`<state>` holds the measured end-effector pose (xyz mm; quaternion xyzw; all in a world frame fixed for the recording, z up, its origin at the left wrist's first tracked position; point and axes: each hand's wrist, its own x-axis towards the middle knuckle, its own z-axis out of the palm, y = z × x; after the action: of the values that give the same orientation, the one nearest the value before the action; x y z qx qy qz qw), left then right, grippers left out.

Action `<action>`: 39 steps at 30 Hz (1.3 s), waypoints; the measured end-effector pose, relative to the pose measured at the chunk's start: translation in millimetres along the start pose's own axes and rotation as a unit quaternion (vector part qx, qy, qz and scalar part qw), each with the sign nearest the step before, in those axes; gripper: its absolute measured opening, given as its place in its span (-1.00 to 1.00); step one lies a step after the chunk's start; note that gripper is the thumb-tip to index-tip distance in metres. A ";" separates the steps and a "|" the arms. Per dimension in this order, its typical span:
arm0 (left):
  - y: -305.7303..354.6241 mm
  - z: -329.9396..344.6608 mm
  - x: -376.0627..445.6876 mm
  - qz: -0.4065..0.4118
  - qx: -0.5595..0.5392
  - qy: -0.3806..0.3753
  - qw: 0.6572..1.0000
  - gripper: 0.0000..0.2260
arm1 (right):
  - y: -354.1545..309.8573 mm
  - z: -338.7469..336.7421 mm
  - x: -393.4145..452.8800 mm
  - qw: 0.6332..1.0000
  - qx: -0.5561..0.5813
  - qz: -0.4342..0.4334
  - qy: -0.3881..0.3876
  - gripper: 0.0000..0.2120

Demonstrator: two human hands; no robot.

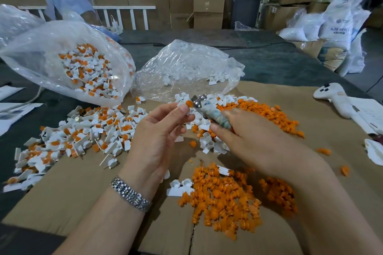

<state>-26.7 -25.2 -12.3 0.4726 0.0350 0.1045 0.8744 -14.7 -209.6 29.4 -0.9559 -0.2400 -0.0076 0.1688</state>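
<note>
left hand (163, 132): fingers curled, thumb and fingertips pinching a white piece (185, 106) with an orange plug seated in it.
right hand (257, 143): closed round the tape-wrapped handle of a tool (213, 115), its metal head pointing at the other hand.
contact: the metal head seems to touch the white piece, though the spot is small and slightly blurred.
place: both are held in the air above the middle of the cardboard sheet (83, 188).
orange plugs (223, 196): one loose heap near the sheet's front edge, another toward its right edge.
fitted pieces (83, 136): white with orange, spread over the sheet's left edge.
big bag (89, 68): more fitted pieces, beyond the far left corner.
clear bag (186, 66): white parts, at the far edge.
watch (131, 193): metal band, left wrist.
</note>
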 end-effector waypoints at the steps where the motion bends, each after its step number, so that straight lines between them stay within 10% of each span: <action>1: -0.3 0.0 0.3 0.002 0.003 0.002 1.000 -0.82 | -0.6 -0.4 -0.6 1.000 -0.005 -0.001 -0.004 -0.66; 39: -1.6 3.6 -7.3 0.015 0.039 0.013 0.999 -0.91 | -3.3 -3.0 -3.5 0.997 0.065 0.009 -0.046 -0.72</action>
<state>-32.9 -30.5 -12.0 0.5053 0.0429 0.1226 0.8531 -19.1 -209.4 32.9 -0.9444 -0.2389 0.0531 0.2195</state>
